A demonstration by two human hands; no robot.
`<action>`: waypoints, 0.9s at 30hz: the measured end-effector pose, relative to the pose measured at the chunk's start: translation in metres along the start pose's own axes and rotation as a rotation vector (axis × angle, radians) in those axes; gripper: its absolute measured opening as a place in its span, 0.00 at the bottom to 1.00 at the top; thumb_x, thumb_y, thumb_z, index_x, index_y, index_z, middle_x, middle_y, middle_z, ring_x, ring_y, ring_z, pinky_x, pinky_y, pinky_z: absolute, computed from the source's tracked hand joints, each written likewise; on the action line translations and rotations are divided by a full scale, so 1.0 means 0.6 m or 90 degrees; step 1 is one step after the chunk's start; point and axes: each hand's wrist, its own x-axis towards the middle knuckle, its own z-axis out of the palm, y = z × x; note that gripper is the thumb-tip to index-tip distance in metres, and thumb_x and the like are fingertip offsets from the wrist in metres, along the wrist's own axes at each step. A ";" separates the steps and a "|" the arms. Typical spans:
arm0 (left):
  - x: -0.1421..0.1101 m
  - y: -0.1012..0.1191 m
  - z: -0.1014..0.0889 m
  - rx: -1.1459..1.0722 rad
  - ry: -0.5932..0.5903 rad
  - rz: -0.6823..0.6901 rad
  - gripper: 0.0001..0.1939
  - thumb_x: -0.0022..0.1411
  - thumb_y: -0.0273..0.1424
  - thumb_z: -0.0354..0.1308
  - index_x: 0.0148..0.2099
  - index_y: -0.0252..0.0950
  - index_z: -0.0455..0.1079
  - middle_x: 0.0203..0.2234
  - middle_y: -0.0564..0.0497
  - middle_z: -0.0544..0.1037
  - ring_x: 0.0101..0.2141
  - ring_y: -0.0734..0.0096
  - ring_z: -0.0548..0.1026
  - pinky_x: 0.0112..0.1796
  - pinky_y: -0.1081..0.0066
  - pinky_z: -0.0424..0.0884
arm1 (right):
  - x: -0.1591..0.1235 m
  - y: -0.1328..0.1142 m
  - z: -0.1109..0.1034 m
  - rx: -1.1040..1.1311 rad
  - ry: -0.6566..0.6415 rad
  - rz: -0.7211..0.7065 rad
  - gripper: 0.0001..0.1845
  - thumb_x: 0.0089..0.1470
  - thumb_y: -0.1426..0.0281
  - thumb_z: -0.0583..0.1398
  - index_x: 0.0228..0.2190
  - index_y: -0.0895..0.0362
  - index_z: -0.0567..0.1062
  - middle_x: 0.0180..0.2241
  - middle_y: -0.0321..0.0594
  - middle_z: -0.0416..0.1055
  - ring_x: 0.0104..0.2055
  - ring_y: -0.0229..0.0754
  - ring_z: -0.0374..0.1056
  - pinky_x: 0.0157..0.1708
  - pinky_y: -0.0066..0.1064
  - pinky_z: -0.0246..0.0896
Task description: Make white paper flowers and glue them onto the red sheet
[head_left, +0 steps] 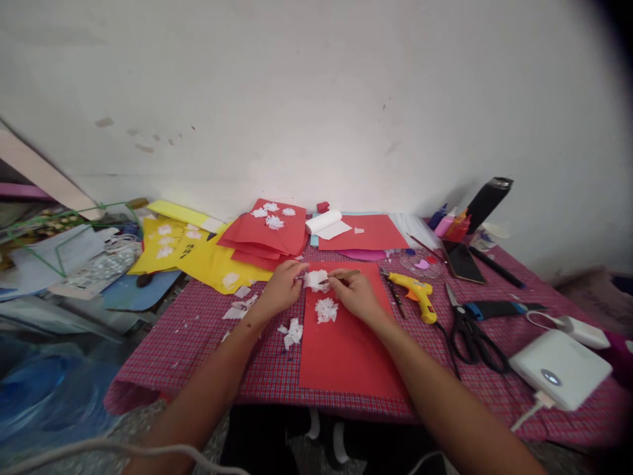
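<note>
A sheet of red paper (346,359) lies lengthwise before me, with two ruffled white paper flowers on it. At the upper flower (316,281), my right hand (357,295) pinches what looks like a thin brown stick, its tip over the petals. My left hand (284,288) rests at the left edge of this flower, index finger stretched out and thumb apart from it. Just below sits the lower flower (326,310), untouched. Torn white paper scraps (293,333) lie on the checked tablecloth (198,349) left of the sheet.
Behind are stacked red sheets (247,231) bearing white flowers and a white paper roll (324,221). Yellow papers (198,260) lie left. To the right are a yellow glue gun (413,290), black scissors (475,336), a phone (463,260), a black flask (489,201) and a white power bank (561,369).
</note>
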 end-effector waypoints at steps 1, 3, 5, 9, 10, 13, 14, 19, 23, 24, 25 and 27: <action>0.000 0.000 0.003 0.025 -0.008 0.026 0.24 0.56 0.22 0.50 0.55 0.37 0.69 0.54 0.44 0.70 0.55 0.62 0.66 0.56 0.60 0.61 | 0.000 -0.001 0.000 -0.001 0.001 -0.001 0.13 0.55 0.67 0.56 0.28 0.54 0.80 0.36 0.40 0.78 0.37 0.43 0.73 0.38 0.32 0.64; 0.000 0.002 0.006 0.051 -0.018 0.044 0.19 0.57 0.22 0.51 0.50 0.37 0.72 0.53 0.43 0.70 0.56 0.61 0.65 0.56 0.60 0.61 | -0.001 -0.001 0.001 -0.002 0.005 -0.005 0.12 0.55 0.67 0.56 0.29 0.54 0.80 0.36 0.39 0.78 0.36 0.43 0.73 0.37 0.32 0.64; 0.000 0.004 0.003 0.050 -0.022 0.039 0.12 0.58 0.24 0.52 0.41 0.36 0.74 0.47 0.43 0.73 0.51 0.61 0.68 0.53 0.61 0.63 | -0.001 0.001 0.001 -0.001 0.010 -0.007 0.12 0.55 0.66 0.56 0.29 0.54 0.80 0.35 0.39 0.78 0.35 0.43 0.73 0.36 0.31 0.64; 0.002 0.007 -0.013 -0.025 0.002 -0.038 0.07 0.58 0.29 0.54 0.34 0.35 0.73 0.34 0.46 0.77 0.40 0.63 0.73 0.44 0.64 0.68 | 0.000 0.007 0.002 0.000 0.006 -0.004 0.13 0.55 0.66 0.56 0.29 0.55 0.80 0.35 0.39 0.78 0.35 0.42 0.73 0.35 0.30 0.63; 0.003 0.006 -0.016 -0.065 0.011 -0.071 0.08 0.59 0.31 0.54 0.35 0.35 0.73 0.33 0.47 0.78 0.37 0.64 0.74 0.42 0.65 0.69 | 0.000 0.007 0.002 0.002 0.002 -0.002 0.13 0.55 0.66 0.56 0.29 0.55 0.80 0.35 0.39 0.78 0.35 0.42 0.73 0.34 0.30 0.63; 0.003 0.001 -0.020 -0.219 0.032 -0.161 0.11 0.59 0.35 0.54 0.36 0.35 0.74 0.31 0.49 0.79 0.32 0.67 0.75 0.35 0.69 0.69 | 0.001 0.000 0.000 0.012 0.010 0.001 0.12 0.55 0.66 0.56 0.30 0.55 0.79 0.34 0.39 0.78 0.34 0.42 0.73 0.33 0.30 0.63; 0.003 0.000 -0.019 -0.272 0.038 -0.187 0.11 0.58 0.36 0.55 0.36 0.35 0.75 0.30 0.49 0.79 0.31 0.68 0.75 0.34 0.70 0.69 | 0.000 -0.005 -0.002 0.019 0.019 -0.001 0.12 0.55 0.66 0.56 0.29 0.55 0.79 0.33 0.39 0.78 0.33 0.42 0.72 0.33 0.30 0.63; 0.006 0.008 -0.008 -0.491 0.050 -0.295 0.13 0.54 0.36 0.60 0.38 0.31 0.75 0.27 0.48 0.78 0.25 0.73 0.73 0.27 0.73 0.69 | -0.010 -0.040 -0.012 0.102 0.131 -0.023 0.09 0.55 0.66 0.58 0.30 0.56 0.77 0.32 0.40 0.76 0.29 0.41 0.70 0.29 0.30 0.63; 0.006 0.021 -0.004 -0.546 0.030 -0.313 0.13 0.53 0.36 0.61 0.37 0.31 0.75 0.27 0.48 0.78 0.25 0.75 0.72 0.27 0.74 0.68 | -0.022 -0.054 -0.009 0.176 0.111 -0.033 0.09 0.56 0.65 0.59 0.35 0.55 0.77 0.31 0.40 0.76 0.28 0.40 0.69 0.27 0.29 0.63; 0.005 0.023 -0.004 -0.552 0.027 -0.312 0.13 0.53 0.36 0.61 0.37 0.31 0.75 0.27 0.48 0.78 0.25 0.75 0.72 0.27 0.74 0.68 | -0.024 -0.053 -0.006 0.178 0.090 -0.034 0.09 0.56 0.65 0.59 0.36 0.55 0.77 0.31 0.40 0.76 0.28 0.40 0.69 0.27 0.29 0.63; 0.004 0.024 -0.003 -0.557 0.026 -0.308 0.13 0.53 0.36 0.62 0.36 0.31 0.75 0.27 0.49 0.78 0.25 0.75 0.72 0.27 0.74 0.68 | -0.025 -0.051 -0.003 0.177 0.070 -0.034 0.10 0.56 0.65 0.59 0.36 0.55 0.77 0.31 0.40 0.76 0.27 0.39 0.69 0.26 0.29 0.63; 0.003 0.025 -0.002 -0.567 0.023 -0.295 0.13 0.53 0.36 0.62 0.36 0.31 0.74 0.27 0.49 0.77 0.25 0.76 0.72 0.27 0.74 0.69 | -0.027 -0.046 0.003 0.167 0.047 -0.033 0.10 0.56 0.64 0.59 0.36 0.55 0.77 0.32 0.40 0.76 0.27 0.39 0.69 0.26 0.29 0.63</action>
